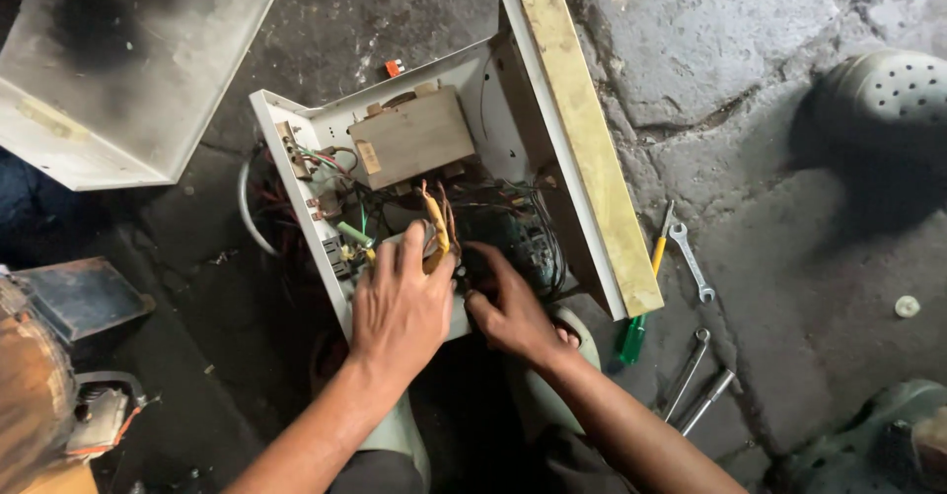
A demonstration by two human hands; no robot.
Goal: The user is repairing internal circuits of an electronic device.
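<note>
A removed metal cover (128, 60) lay upside down on the stone floor (750, 50) at far left, with a rusty motor-like part (39, 386) below it. At centre sat an opened white metal case (296, 174), tilted up, its side panel (587, 129) standing at the right edge. Inside, a tan block transformer (412, 137) sat near the top, above a tangle of red, green and black wires (335, 164).

The left hand (402, 307) lay flat over a wound coil (434, 233) in the lower part of the case, fingers curled around it and holding it down. Just beside it, the right hand (511, 307) reached into the dark wiring (513, 223); its fingers were bent and narrow, but whether they pinched anything could not be told.

The work appeared to be at the inspection or disconnection stage within the case's wiring. The next move would likely call for a steady hold on the coil and fine fingertip work among crowded leads.

To the right, on the floor, lay a green-handled screwdriver (636, 326), an open spanner (691, 260) and two more spanners (695, 381). A perforated sandal (888, 100) sat at far right.
</note>
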